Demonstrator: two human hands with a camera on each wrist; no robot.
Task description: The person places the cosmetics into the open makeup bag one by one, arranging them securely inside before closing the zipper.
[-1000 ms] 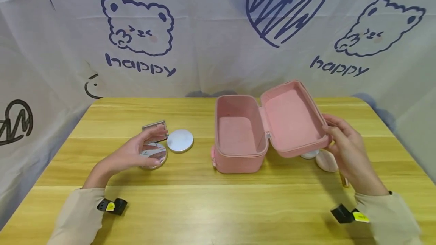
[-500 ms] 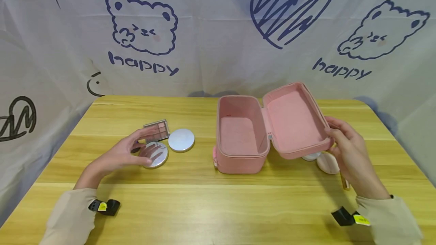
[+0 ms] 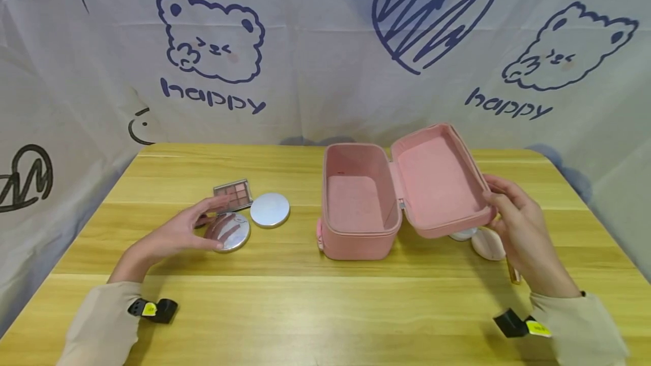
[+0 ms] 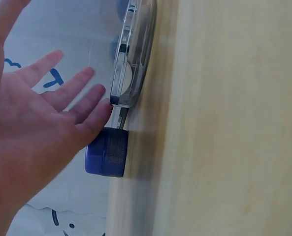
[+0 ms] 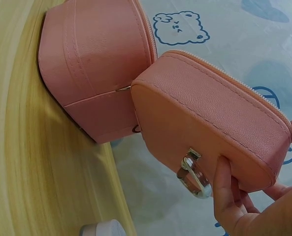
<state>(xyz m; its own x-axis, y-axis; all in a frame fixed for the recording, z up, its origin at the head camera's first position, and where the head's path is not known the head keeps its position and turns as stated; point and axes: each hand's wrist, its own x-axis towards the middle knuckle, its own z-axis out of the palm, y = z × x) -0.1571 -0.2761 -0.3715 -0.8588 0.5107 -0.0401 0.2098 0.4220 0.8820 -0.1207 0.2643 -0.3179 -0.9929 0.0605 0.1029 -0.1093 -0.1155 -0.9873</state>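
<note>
A pink cosmetic case (image 3: 361, 244) stands unzipped on the table, its inside bare. My right hand (image 3: 524, 236) grips the outer edge of its raised lid (image 3: 439, 185); the right wrist view shows fingers around the lid (image 5: 210, 113), beside a metal-ringed handle (image 5: 194, 179). On the left, my left hand (image 3: 173, 233) hovers with spread fingers around a round mirror-topped compact (image 3: 235, 233). In the left wrist view its fingers (image 4: 84, 83) are extended and hold nothing, close to a clear-edged compact (image 4: 133, 69) and a dark blue jar (image 4: 106, 152).
An eyeshadow palette (image 3: 236, 194) and a round silver compact (image 3: 269, 209) lie behind and beside the mirror-topped compact. Under the lid's right side are a pale round item (image 3: 463, 235), a beige puff (image 3: 487, 243) and a gold tube (image 3: 513, 273). A printed cloth hangs behind the table.
My left hand has shifted slightly left and down, uncovering more of the eyeshadow palette. My right hand keeps its hold on the lid, which stays raised.
</note>
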